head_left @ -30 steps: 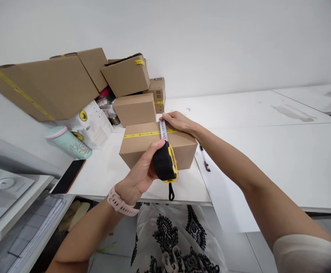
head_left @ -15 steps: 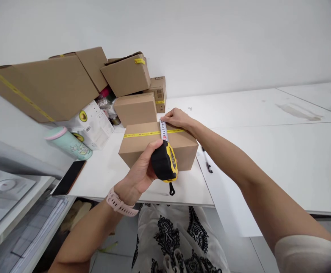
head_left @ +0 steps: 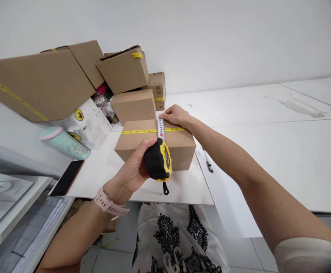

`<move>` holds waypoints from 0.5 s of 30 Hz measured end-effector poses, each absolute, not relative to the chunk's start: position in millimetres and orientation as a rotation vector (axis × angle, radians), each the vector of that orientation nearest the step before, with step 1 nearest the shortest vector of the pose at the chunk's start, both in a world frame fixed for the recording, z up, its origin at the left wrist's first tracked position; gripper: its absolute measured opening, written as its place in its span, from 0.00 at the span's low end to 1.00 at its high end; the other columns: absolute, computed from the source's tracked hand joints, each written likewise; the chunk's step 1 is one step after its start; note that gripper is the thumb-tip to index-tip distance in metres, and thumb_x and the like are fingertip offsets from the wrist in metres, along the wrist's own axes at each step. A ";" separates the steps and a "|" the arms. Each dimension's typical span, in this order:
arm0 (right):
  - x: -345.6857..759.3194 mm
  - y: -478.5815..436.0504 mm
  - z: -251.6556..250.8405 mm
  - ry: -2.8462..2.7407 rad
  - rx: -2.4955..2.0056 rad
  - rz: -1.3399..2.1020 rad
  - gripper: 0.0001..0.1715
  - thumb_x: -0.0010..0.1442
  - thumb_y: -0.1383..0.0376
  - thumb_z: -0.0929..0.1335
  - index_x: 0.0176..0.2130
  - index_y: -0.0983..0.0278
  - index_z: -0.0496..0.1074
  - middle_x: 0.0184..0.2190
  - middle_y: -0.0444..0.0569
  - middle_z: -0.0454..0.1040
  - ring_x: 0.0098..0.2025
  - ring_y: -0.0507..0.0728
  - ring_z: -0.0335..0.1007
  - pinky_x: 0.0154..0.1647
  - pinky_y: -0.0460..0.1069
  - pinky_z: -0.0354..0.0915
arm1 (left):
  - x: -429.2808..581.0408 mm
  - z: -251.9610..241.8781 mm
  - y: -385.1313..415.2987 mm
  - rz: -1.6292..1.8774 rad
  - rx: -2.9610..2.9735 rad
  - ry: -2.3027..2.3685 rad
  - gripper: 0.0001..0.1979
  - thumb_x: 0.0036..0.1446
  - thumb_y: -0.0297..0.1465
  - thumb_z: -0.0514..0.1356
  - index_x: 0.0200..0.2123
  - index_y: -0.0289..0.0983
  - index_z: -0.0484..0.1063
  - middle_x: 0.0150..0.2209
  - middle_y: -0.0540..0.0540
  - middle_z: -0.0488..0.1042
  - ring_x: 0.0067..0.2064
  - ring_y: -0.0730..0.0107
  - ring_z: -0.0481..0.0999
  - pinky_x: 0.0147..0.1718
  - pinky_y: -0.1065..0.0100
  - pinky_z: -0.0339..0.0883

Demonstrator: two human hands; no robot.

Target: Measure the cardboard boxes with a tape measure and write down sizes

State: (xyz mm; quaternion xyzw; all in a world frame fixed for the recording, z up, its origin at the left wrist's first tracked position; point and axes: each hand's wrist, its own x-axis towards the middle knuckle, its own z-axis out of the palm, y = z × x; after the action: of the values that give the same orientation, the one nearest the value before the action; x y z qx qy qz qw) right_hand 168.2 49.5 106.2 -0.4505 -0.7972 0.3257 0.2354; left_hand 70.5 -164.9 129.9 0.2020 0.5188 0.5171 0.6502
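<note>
A closed cardboard box [head_left: 179,141] with yellow tape across its top sits on the white table before me. My left hand [head_left: 138,165] is wrapped round a black and yellow tape measure [head_left: 157,161], held at the near edge of the box. Its white blade [head_left: 160,129] runs across the box top toward the far edge. There my right hand [head_left: 175,115] pinches the blade's end with thumb and forefinger. A black wrist loop hangs from the tape measure's near end. The left fingers behind the case are mostly hidden.
More cardboard boxes [head_left: 134,106] are stacked behind and to the left. A mint tumbler [head_left: 66,142] leans by a white avocado-print box [head_left: 93,125], and a dark phone-like slab [head_left: 67,178] lies nearby. On the right, a pen [head_left: 209,166] rests on white paper [head_left: 230,201] overhanging the table edge.
My left hand and the tape measure have shifted slightly left and up relative to the box. The right hand stays at the far edge. The whole view has moved a little.
</note>
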 end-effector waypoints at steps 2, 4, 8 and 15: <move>167.3 49.1 107.1 -2.205 -1.259 0.867 0.22 0.59 0.48 0.68 0.27 0.63 0.73 0.29 0.48 0.74 0.32 0.55 0.65 0.37 0.51 0.58 | 69.8 129.5 -166.3 1.181 0.451 1.196 0.21 0.52 0.44 0.66 0.43 0.35 0.76 0.39 0.40 0.78 0.36 0.57 0.79 0.34 0.56 0.77; 166.4 50.5 106.9 -2.227 -1.300 0.810 0.21 0.60 0.50 0.68 0.26 0.63 0.72 0.28 0.48 0.74 0.32 0.55 0.66 0.37 0.51 0.59 | 70.3 129.2 -170.6 1.202 0.452 1.212 0.21 0.52 0.44 0.66 0.43 0.35 0.76 0.39 0.41 0.79 0.35 0.59 0.79 0.34 0.57 0.77; 164.4 55.4 103.8 -2.248 -1.375 0.696 0.16 0.60 0.56 0.67 0.27 0.63 0.73 0.30 0.49 0.75 0.36 0.57 0.70 0.39 0.51 0.61 | 74.8 128.5 -188.8 1.106 0.480 1.172 0.22 0.52 0.46 0.66 0.42 0.34 0.76 0.35 0.40 0.79 0.32 0.58 0.79 0.31 0.58 0.77; 161.7 58.5 103.0 -2.168 -1.426 0.790 0.24 0.65 0.52 0.61 0.35 0.64 0.77 0.37 0.56 0.80 0.42 0.63 0.74 0.49 0.59 0.65 | 76.4 120.6 -202.3 1.098 0.484 1.149 0.24 0.51 0.46 0.67 0.44 0.33 0.76 0.36 0.38 0.80 0.33 0.55 0.81 0.31 0.58 0.78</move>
State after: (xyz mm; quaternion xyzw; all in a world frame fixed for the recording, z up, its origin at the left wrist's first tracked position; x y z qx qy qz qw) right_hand 161.7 58.5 103.0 -0.5138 -0.7808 0.2846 0.2128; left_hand 76.4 -202.3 120.6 0.2150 0.5108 0.4881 0.6742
